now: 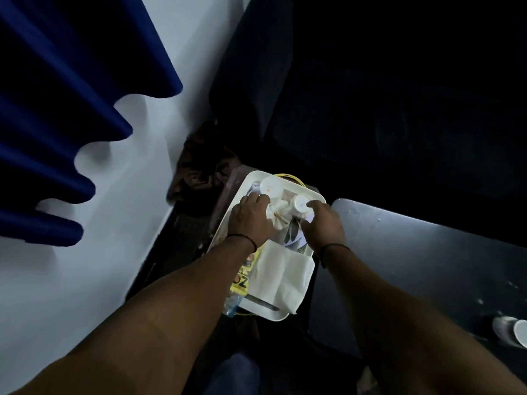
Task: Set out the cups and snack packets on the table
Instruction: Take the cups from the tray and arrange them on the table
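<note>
A white tray sits low between the wall and the dark table. On it lie two white cups on their sides: one at the far left, one to its right. My left hand rests on the tray by the left cup, its fingers touching that cup and a crumpled white wrapper. My right hand has its fingers around the right cup. A yellow snack packet lies under my left wrist. A white napkin covers the tray's near half.
Another white cup lies on its side at the table's right edge. A dark seat back rises behind the tray. A blue curtain hangs over the white wall at left. A clear plastic bottle pokes out beside the tray.
</note>
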